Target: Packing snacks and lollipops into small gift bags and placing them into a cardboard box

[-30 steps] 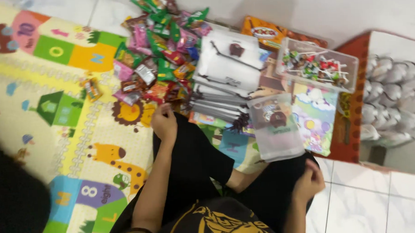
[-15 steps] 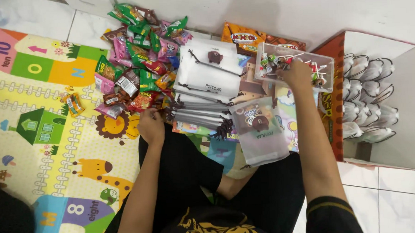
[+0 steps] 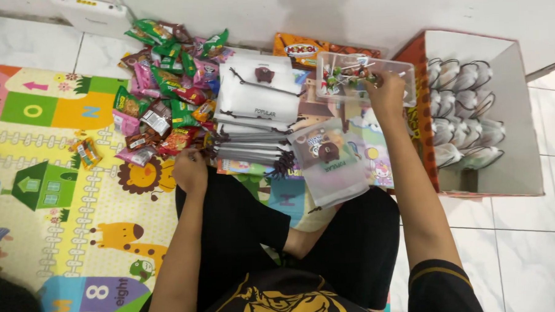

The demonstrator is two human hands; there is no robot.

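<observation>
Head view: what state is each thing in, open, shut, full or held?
Clear plastic tub: open, candies inside.
Cardboard box: open, lying on its side.
Pouch on lap: lying flat.
Right hand: reaching into tub.
Left hand: at the snack packets.

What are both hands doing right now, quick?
Left hand: fingers curled at the edge of the snack packet pile; grip cannot be told.
Right hand: reaching into the clear plastic container; hold cannot be told.

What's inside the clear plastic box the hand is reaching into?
The clear plastic box holds small colourful wrapped sweets, red and green among them. The right hand reaches in and covers some, so what lies under its fingers cannot be seen.
</observation>
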